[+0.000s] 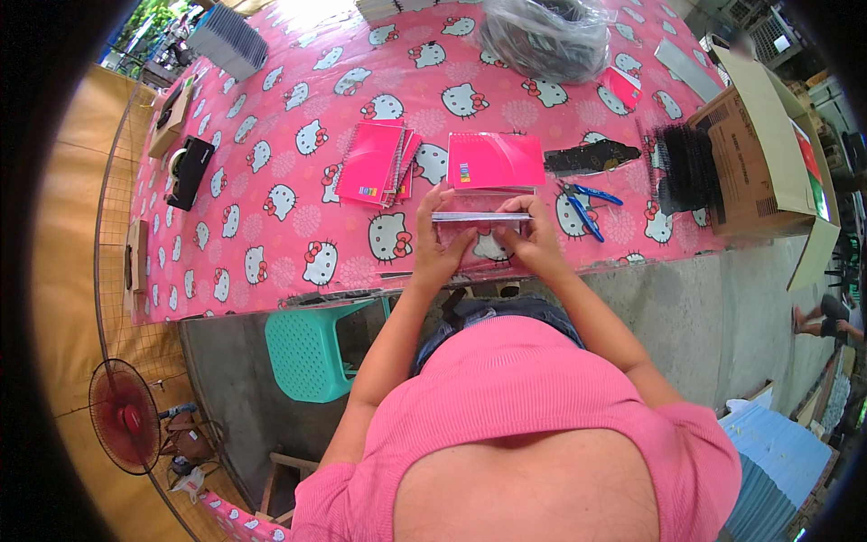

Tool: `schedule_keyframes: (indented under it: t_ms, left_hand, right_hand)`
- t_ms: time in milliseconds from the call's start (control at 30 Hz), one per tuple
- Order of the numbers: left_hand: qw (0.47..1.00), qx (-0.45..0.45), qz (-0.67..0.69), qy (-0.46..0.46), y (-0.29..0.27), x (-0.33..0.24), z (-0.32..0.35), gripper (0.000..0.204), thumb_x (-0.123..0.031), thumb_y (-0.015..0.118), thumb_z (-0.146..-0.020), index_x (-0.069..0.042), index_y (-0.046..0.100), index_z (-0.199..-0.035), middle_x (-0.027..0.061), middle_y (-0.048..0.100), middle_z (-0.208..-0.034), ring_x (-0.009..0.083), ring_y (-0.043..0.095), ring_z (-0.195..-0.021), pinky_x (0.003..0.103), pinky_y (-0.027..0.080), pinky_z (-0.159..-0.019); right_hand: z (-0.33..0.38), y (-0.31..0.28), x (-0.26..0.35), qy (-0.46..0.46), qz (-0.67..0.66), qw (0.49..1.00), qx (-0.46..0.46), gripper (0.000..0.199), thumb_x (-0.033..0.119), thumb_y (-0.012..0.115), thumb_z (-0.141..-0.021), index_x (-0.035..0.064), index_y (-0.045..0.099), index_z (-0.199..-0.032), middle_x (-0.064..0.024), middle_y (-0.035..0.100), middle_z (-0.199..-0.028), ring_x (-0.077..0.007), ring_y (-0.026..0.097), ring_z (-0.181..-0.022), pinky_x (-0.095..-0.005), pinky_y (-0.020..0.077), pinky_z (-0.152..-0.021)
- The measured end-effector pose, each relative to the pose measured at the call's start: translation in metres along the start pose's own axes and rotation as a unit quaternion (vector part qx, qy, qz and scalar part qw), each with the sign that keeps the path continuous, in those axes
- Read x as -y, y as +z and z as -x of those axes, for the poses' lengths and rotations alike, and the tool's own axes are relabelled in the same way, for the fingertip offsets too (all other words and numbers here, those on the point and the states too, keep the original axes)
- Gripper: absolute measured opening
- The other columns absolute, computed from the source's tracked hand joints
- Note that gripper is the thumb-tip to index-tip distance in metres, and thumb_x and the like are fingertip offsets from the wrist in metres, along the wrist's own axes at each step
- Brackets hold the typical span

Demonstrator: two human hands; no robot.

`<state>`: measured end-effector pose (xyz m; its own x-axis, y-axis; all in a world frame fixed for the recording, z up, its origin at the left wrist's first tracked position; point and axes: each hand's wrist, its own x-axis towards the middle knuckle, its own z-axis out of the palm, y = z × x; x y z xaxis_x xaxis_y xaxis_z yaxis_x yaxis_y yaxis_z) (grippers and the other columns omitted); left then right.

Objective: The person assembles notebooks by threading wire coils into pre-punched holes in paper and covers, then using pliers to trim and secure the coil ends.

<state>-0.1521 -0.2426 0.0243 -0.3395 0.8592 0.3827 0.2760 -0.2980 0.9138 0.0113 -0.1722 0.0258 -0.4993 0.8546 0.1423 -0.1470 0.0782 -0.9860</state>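
Near the table's front edge I hold a thin stack of paper sheets [481, 217] edge-up between both hands. My left hand [439, 239] grips its left end and my right hand [535, 237] its right end, thumbs on the near side. Just beyond lies a pink spiral notebook [496, 161], on top of other sheets or covers. To its left is a small fanned pile of pink spiral notebooks [372, 163]. Blue-handled pliers [589, 210] lie open right of my right hand. Beyond them is a dark, irregular flat piece [592, 157].
Black wire spirals [684, 167] lie beside an open cardboard box [754, 154] at the right. A plastic bag of dark material [546, 41] sits at the back. A tape dispenser [189, 172] and a stack of notebooks [228, 42] stand left. A green stool [310, 352] is below the table edge.
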Motion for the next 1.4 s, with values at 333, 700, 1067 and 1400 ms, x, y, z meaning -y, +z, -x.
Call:
schedule_keyframes:
  t_ms: [333,700,1067,1400]
  left_hand:
    - [0.971,-0.136,0.154,-0.125,0.011,0.0,0.0,0.037,-0.011,0.062,-0.087,-0.004,0.047,-0.12,0.0027,0.055,-0.103,0.0058,0.05,-0.085,0.02,0.043,-0.072]
    - [0.979,-0.14,0.093,-0.117,0.018,0.002,0.003,0.021,-0.013,0.054,-0.093,-0.004,0.053,-0.112,0.0029,0.055,-0.103,0.0067,0.05,-0.089,0.021,0.041,-0.078]
    - [0.979,-0.166,0.08,-0.087,0.014,0.026,0.01,0.018,-0.014,0.066,-0.086,-0.006,0.055,-0.074,-0.0008,0.053,-0.076,0.0044,0.049,-0.07,0.022,0.04,-0.06]
    - [0.968,-0.145,0.127,-0.161,0.011,0.014,0.019,0.024,-0.021,0.07,-0.084,-0.006,0.053,-0.074,-0.0003,0.055,-0.064,0.0045,0.052,-0.059,0.022,0.04,-0.05]
  right_hand:
    - [0.0,0.009,-0.005,-0.01,-0.073,0.992,-0.107,0.016,0.012,0.059,-0.089,0.0064,0.046,-0.095,-0.0013,0.052,-0.088,-0.0062,0.047,-0.073,-0.0218,0.0409,-0.063]
    - [0.004,0.011,-0.016,-0.048,0.012,0.991,-0.121,0.017,0.016,0.059,-0.09,0.0054,0.048,-0.098,0.0006,0.05,-0.081,-0.0063,0.046,-0.075,-0.0208,0.0388,-0.065]
    - [0.0,0.007,-0.03,-0.062,0.064,0.996,0.015,0.036,0.01,0.073,-0.077,0.0075,0.042,-0.093,-0.0028,0.045,-0.087,-0.0132,0.046,-0.079,-0.0262,0.0409,-0.072]
    - [0.011,0.003,-0.025,0.021,0.009,1.0,0.02,0.031,0.004,0.068,-0.08,0.008,0.038,-0.086,-0.0051,0.046,-0.087,-0.0127,0.046,-0.079,-0.0267,0.0439,-0.075]
